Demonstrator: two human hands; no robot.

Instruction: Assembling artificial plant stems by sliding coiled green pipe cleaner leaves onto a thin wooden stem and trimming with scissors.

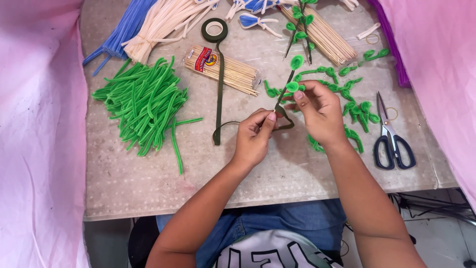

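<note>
My left hand [254, 135] pinches the lower end of a thin stick stem [286, 85] wrapped in dark green tape, with green pipe-cleaner leaves on it. My right hand [320, 111] grips the same stem higher up, at a leaf loop [292, 87]. A strip of dark green floral tape [218, 89] runs from the stem in a loop back to its roll [214, 29] at the far side of the table.
A heap of green pipe cleaners [144, 101] lies to the left, a packet of wooden skewers [223, 69] behind it. Loose green leaf loops [354, 106] sit to the right, beside scissors [391, 136]. Blue and cream pipe cleaners [148, 22] lie at the back. Pink cloth [39, 124] flanks the table.
</note>
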